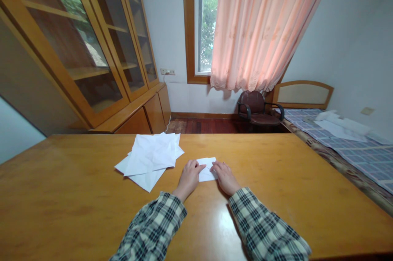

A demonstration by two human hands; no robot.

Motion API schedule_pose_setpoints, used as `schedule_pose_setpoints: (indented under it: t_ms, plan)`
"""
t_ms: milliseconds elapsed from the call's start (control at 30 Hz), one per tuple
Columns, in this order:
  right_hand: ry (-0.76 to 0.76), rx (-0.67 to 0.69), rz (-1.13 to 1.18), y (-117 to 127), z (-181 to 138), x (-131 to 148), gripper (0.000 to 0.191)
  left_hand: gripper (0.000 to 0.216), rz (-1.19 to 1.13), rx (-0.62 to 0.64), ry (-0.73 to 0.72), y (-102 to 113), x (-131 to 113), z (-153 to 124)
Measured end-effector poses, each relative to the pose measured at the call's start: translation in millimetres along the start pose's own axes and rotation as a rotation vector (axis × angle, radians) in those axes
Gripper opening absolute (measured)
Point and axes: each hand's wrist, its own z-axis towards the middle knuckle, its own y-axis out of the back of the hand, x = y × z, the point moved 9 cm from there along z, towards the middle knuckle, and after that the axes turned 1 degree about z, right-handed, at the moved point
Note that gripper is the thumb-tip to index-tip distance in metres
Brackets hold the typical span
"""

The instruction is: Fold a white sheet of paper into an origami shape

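Observation:
A small folded white paper (206,167) lies on the wooden table (291,179) in front of me. My left hand (189,178) rests on its left edge with fingers curled and pressed down on it. On the paper's right edge my right hand (224,176) presses in the same way. Both arms wear plaid sleeves. A loose pile of crumpled white sheets (150,158) lies just left of my left hand.
Beyond the table stand a dark red armchair (258,111), a bed with a blue checked cover (353,146) at the right, and a glass-fronted wooden cabinet (101,60) at the left. A pink curtain (264,27) hangs over the window.

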Motion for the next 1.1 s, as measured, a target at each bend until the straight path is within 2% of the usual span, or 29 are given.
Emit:
schedule_pose_setpoints:
  t_ms: [233,500,633,767,933,1100]
  plan:
    - [0.021,0.048,0.094,-2,0,-9,0.049,0.038,0.001,-0.031,0.007,1,1,-2]
    - [0.003,-0.039,0.133,6,3,-7,0.028,0.03,0.022,-0.058,-0.006,10,-7,-4]
    - [0.003,-0.093,0.141,11,2,-7,0.026,0.032,0.033,-0.048,0.008,7,-4,-3]
    - [-0.008,-0.13,0.124,16,2,-9,0.029,0.037,0.018,-0.015,-0.006,-1,-1,-2]
    - [-0.014,-0.146,0.11,20,2,-6,0.022,0.043,-0.022,0.076,0.006,-8,2,0]
    - [-0.041,-0.155,0.1,22,2,-6,0.023,0.041,-0.072,0.133,0.018,-9,2,2]
